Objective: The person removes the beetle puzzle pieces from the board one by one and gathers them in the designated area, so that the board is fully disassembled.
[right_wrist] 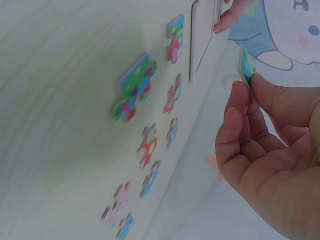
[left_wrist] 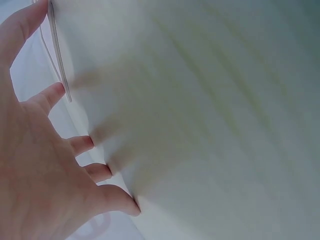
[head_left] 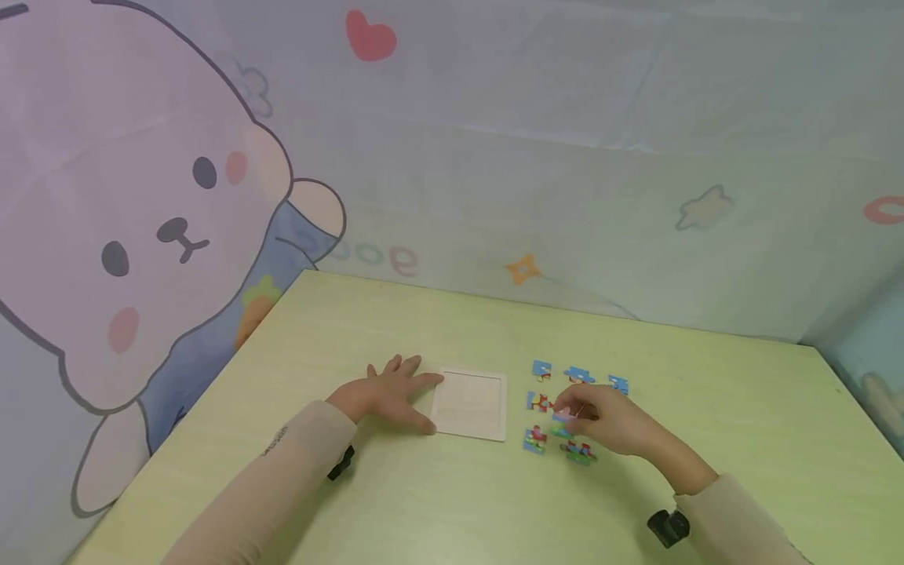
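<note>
My left hand (head_left: 387, 394) lies spread on the table, thumb and index fingertip at the left edge of a square, pale puzzle tray (head_left: 468, 405). The tray has a raised rim and a bare base. In the left wrist view its edge stands beside the thumb. My right hand (head_left: 613, 417) pinches a green and blue puzzle piece (right_wrist: 246, 67) between thumb and fingers, above the other pieces. Among those are a green piece with red parts (right_wrist: 135, 82), a blue and red piece (head_left: 534, 439) and a pink piece (right_wrist: 118, 203), partly hidden by the hand in the head view.
The loose pieces lie in rough rows right of the tray, with a blue corner piece (head_left: 541, 369) at the back. A pale yellow-green table (head_left: 734, 439) holds everything. Behind it hangs a printed cloth (head_left: 565, 157) with a cartoon bear (head_left: 176, 196).
</note>
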A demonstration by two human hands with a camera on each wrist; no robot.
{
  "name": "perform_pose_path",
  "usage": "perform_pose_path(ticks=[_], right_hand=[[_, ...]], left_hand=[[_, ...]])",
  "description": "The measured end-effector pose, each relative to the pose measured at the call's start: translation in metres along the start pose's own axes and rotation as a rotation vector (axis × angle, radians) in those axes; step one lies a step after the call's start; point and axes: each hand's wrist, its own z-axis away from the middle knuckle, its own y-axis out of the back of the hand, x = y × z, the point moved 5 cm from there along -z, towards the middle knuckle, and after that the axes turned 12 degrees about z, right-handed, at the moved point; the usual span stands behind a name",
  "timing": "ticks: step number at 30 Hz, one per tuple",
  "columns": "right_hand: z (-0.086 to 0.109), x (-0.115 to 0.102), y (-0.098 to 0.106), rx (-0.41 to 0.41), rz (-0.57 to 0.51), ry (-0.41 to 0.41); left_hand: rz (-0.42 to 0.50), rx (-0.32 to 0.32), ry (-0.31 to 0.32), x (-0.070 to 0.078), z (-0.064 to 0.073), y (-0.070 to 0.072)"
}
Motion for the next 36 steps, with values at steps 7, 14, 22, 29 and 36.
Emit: perform_pose_path(ticks=[7,14,22,29,36], right_hand=[[0.026,0.019,0.002,-0.01,-0.037,-0.035],[0.044,0.035,0.001,-0.02,-0.036,-0.072],[0.054,0.049,-0.003,-0.027,-0.038,-0.093],[0.056,0.058,-0.009,-0.019,-0.019,-0.065],[0.059,0.064,-0.011,-0.021,0.002,-0.088]], left_hand=[[-0.013,0.002,0.012,0.004,0.005,0.005],[-0.006,-0.003,0.011,0.003,0.004,0.005],[-0.002,-0.002,0.004,0.004,0.002,0.003],[-0.007,-0.009,0.014,0.004,0.003,0.003],[-0.021,-0.009,0.018,0.005,0.003,0.002]])
